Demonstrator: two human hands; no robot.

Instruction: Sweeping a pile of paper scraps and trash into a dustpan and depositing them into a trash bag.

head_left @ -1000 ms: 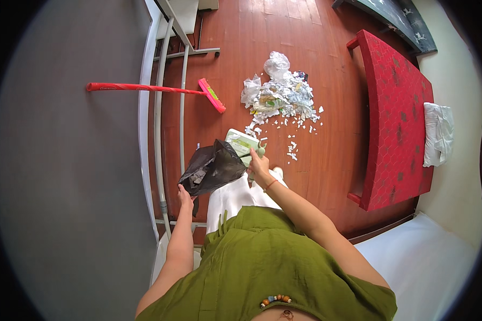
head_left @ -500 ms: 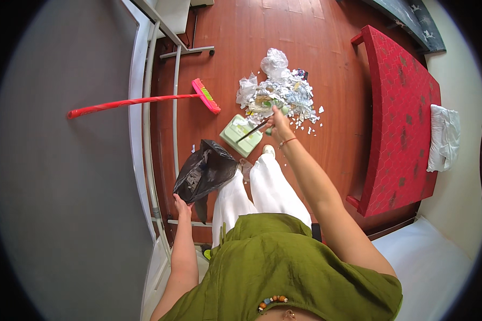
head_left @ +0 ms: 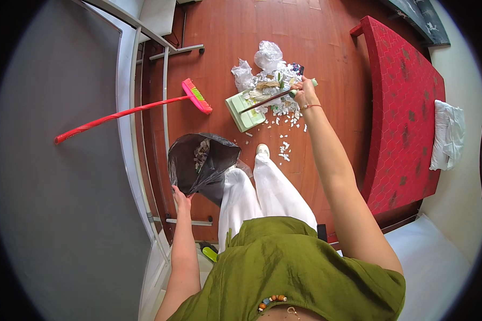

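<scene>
Since half a second ago my right hand (head_left: 304,91) has carried the dustpan (head_left: 245,109) farther out, from just above the bag (head_left: 201,166) to the edge of the litter pile (head_left: 270,75), and the arm is now nearly straight. The fingers are wrapped shut round the top of the dustpan's handle. The handle's long axis slants from my hand down and left to the pale green pan, which lies at the pile's near-left edge with scraps already in it.

My left hand (head_left: 181,200) pinches the bag's rim from below and holds its mouth open, paper visible inside. The bag hangs beside my left leg, well apart from the pan, toward me and to the left of it. So the right hand alone is at the pile. Loose white bits dot the floor (head_left: 225,32) between pile and shoe. The red broom (head_left: 134,111) lies untouched to the left, its brush end near the pan.
</scene>
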